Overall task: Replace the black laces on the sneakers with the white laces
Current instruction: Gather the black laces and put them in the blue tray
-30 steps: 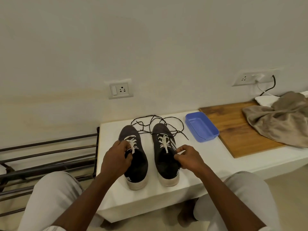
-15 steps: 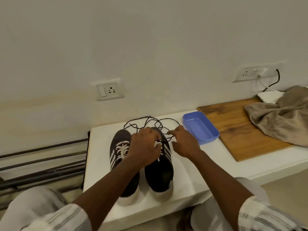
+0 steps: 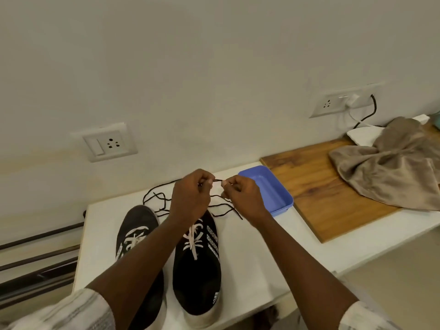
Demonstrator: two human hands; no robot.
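Black laces (image 3: 218, 180) thin, tangled, pinched by fingers (image 3: 209, 183).

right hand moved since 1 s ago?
Yes: the right hand went away from the body, from over the right sneaker past its toe to beside the blue tray, pinching a black lace.

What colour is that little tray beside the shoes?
Blue: the tray is a plain periwinkle blue, seen clearly in the head view.
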